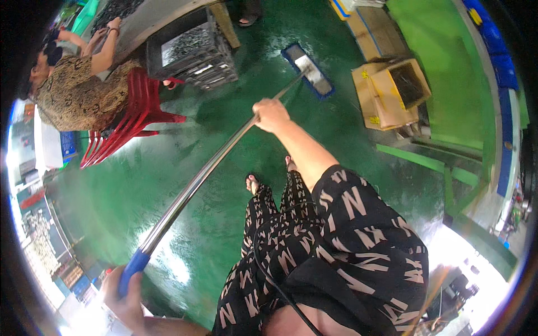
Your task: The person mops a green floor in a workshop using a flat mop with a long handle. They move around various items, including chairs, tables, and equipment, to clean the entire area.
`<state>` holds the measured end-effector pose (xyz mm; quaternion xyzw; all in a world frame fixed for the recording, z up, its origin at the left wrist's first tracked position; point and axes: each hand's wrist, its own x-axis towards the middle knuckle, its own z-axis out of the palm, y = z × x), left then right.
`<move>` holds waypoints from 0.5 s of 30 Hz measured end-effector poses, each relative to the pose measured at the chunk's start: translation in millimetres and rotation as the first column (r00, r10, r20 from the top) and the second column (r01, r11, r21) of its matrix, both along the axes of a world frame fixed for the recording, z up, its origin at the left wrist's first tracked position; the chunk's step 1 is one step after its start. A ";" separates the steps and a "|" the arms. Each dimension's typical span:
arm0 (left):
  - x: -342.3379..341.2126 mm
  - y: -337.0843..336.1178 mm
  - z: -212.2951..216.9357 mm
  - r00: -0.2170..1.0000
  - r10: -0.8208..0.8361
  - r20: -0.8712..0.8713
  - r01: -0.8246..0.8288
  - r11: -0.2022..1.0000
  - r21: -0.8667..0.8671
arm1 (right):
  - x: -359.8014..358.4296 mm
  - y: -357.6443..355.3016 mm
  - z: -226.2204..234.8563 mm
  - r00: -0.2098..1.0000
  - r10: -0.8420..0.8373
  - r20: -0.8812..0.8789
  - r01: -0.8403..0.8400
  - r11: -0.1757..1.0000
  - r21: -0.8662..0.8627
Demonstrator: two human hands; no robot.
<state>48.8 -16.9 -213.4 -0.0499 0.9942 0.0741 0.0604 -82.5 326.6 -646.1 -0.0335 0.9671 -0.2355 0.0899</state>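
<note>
A flat mop with a long metal pole (196, 180) runs slantwise across the view. My left hand (124, 299) is wrapped round its blue grip (133, 271) at the lower left. Farther up the pole, my right hand (271, 115) is closed round the metal shaft. The mop head (307, 69), a rectangle with a blue fringe and a pale plate on top, lies on the green floor (213, 224) ahead of me. It sits between a stack of black crates and a cardboard box, apart from both.
At the left a person (84, 92) in a patterned top sits on a red plastic chair (140, 115) at a workbench. Beside them stand black crates (193, 53) full of small dark parts. An opened cardboard box (386, 95) and a green metal frame (414, 159) are on the right.
</note>
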 end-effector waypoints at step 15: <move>46.4 -156.8 20.2 0.914 -0.392 -0.103 0.376 0.915 -0.145 | 122.1 -189.5 44.4 0.940 -0.341 0.022 0.339 0.925 -0.171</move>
